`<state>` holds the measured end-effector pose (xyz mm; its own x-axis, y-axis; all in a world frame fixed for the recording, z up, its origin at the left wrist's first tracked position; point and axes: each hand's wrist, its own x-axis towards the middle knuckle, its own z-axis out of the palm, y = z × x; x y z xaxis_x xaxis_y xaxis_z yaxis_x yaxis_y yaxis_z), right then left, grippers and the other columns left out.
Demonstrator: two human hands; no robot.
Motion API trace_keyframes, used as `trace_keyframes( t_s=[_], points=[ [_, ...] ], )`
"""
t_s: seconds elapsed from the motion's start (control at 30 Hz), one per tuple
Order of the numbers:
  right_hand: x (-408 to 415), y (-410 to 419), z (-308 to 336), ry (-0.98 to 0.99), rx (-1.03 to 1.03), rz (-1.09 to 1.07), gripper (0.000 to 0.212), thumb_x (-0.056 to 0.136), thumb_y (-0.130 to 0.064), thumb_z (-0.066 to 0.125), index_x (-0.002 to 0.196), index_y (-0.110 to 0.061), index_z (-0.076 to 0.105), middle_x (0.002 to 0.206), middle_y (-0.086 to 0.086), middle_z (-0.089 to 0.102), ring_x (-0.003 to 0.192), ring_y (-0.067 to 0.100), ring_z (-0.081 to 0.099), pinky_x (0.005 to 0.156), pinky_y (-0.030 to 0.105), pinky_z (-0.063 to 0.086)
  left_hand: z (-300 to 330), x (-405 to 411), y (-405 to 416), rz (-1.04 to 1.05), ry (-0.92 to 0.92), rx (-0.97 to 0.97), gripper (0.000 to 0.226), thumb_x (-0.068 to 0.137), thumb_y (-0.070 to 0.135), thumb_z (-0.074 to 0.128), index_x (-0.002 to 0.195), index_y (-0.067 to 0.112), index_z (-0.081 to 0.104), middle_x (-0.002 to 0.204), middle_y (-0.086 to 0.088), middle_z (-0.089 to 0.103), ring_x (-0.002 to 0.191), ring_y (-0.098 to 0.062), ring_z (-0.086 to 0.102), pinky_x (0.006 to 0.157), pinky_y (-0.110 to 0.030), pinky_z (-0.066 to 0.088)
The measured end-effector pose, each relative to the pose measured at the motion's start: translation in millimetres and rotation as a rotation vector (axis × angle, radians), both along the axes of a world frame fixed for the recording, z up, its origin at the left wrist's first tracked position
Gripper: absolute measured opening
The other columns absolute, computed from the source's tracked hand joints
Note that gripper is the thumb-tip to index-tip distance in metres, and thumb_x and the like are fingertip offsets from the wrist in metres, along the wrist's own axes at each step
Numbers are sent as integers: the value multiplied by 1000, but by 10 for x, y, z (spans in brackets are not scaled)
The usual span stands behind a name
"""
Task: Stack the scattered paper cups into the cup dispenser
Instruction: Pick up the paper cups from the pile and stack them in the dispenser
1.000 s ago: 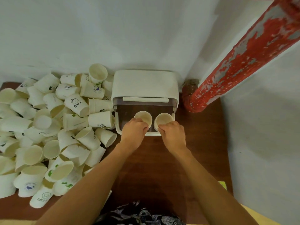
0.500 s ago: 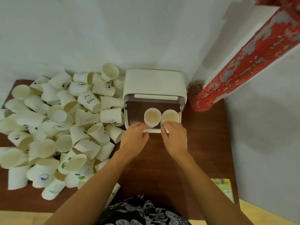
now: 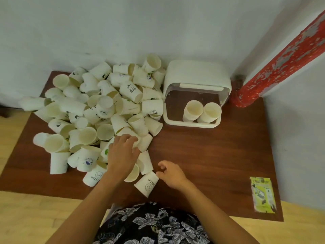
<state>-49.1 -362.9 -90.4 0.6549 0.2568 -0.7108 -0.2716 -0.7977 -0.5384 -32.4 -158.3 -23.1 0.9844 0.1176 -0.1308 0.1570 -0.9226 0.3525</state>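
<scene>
A white cup dispenser [image 3: 197,73] stands at the back of the brown table, with two cup stacks [image 3: 202,112] in its open front. A big pile of white paper cups [image 3: 98,110] covers the table's left half. My left hand [image 3: 121,154] lies spread over cups at the pile's near edge, fingers apart, its grip hidden. My right hand [image 3: 170,173] has its fingertips at the base of a toppled cup printed "HELLO" [image 3: 146,184], fingers curled and not closed around it.
A red peeling pipe [image 3: 281,64] slants up at the right beside the dispenser. A green-yellow packet [image 3: 263,194] lies near the table's [image 3: 211,155] right front corner. White walls close off the back and right. Wooden floor shows in front.
Both hands have left the dispenser front and pulled back toward me. The left one went to the pile's near edge, the right one to the toppled "HELLO" cup. The view has shifted left.
</scene>
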Motion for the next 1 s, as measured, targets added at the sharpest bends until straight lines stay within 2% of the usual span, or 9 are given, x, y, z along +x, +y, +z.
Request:
trace_keyframes(
  t_s=[0.1, 0.17, 0.3, 0.5, 0.63, 0.77, 0.9, 0.97, 1.0],
  points=[
    [-222, 233, -113, 7, 17, -33, 79, 82, -49, 69, 147, -22, 33, 149, -1, 36, 133, 23, 39, 106, 40, 40, -51, -198, 195, 47, 59, 27, 43, 84, 31, 67, 125, 19, 59, 130, -7, 56, 121, -32, 48, 94, -50, 45],
    [-339, 375, -138, -14, -2, -30, 98, 73, -56, 74, 149, -23, 23, 151, -4, 27, 135, 25, 31, 103, 42, 38, -85, -292, 266, 64, 108, 25, 52, 84, 35, 68, 131, 19, 54, 135, -7, 52, 124, -32, 45, 95, -50, 46],
    [-494, 528, -231, -69, -86, -1, 112, 61, -57, 81, 147, -26, 17, 148, -6, 22, 131, 25, 31, 97, 46, 43, -151, -358, 333, 64, 168, -54, 47, 87, 33, 66, 130, 19, 54, 138, -5, 48, 128, -27, 40, 98, -42, 43],
    [-508, 448, -281, -226, -84, -142, 86, 69, -47, 73, 141, -28, 30, 144, -5, 25, 126, 25, 34, 91, 43, 46, -199, -335, 320, -7, 146, -125, 36, 91, 20, 60, 125, 9, 60, 132, -7, 55, 122, -26, 43, 97, -37, 41],
    [-410, 235, -290, -255, -116, -240, 64, 81, -49, 68, 138, -32, 43, 157, -4, 7, 139, 28, 20, 102, 44, 41, -150, -293, 239, -37, 107, -142, 31, 94, 20, 58, 122, 10, 62, 129, -5, 58, 118, -24, 47, 92, -35, 43],
    [-327, 8, -282, -213, -131, -194, 66, 85, -54, 65, 143, -35, 40, 160, -11, -6, 146, 23, 8, 108, 43, 36, -46, -191, 144, -35, 68, -131, 26, 95, 24, 55, 116, 14, 65, 122, -1, 59, 112, -22, 48, 81, -34, 43],
    [-231, -160, -223, -231, -210, -213, 59, 94, -47, 53, 148, -29, 35, 161, -8, 6, 145, 24, 13, 110, 44, 34, 71, -33, 17, -113, -15, -164, 21, 94, 22, 55, 109, 12, 66, 114, -2, 60, 105, -23, 49, 79, -36, 45],
    [-160, -225, -161, -289, -225, -259, 49, 99, -38, 45, 146, -24, 41, 159, 0, 22, 143, 25, 22, 109, 42, 35, 119, 72, -85, -139, -29, -177, 21, 94, 22, 56, 109, 11, 66, 114, -2, 60, 105, -23, 49, 79, -36, 45],
    [-121, -259, -138, -321, -215, -302, 43, 100, -33, 42, 141, -21, 48, 153, 3, 35, 139, 25, 32, 107, 40, 37, 139, 127, -142, -147, -32, -183, 22, 94, 22, 55, 110, 11, 66, 115, -2, 60, 106, -23, 49, 79, -36, 46]
  ],
)
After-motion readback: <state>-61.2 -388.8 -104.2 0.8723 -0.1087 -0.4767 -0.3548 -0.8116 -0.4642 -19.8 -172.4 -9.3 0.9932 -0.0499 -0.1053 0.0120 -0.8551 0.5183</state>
